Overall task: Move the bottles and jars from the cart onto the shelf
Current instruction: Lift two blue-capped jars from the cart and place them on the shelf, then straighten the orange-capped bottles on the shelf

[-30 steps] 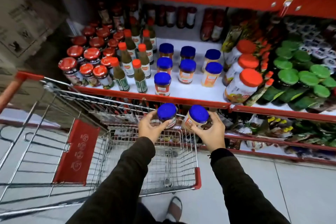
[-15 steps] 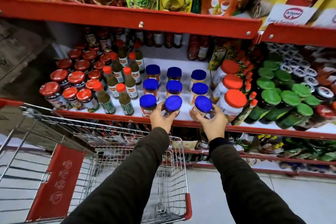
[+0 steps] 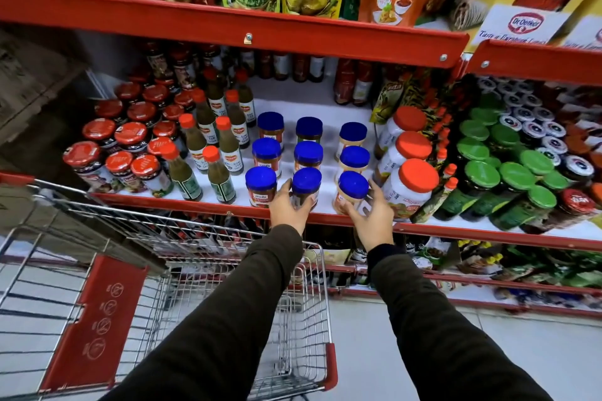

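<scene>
Hands set two blue-lidded jars at the front edge of the white, red-rimmed shelf (image 3: 325, 101). The left hand (image 3: 291, 205) wrapped a dark-filled blue-lidded jar (image 3: 305, 187); the right hand (image 3: 371, 215), fingers loosely curled, touched a pale-filled blue-lidded jar (image 3: 352, 192). Seven matching jars stood alongside and behind. The wire shopping cart (image 3: 303, 319) below looked empty where visible, so stocking seemed nearly finished.
</scene>
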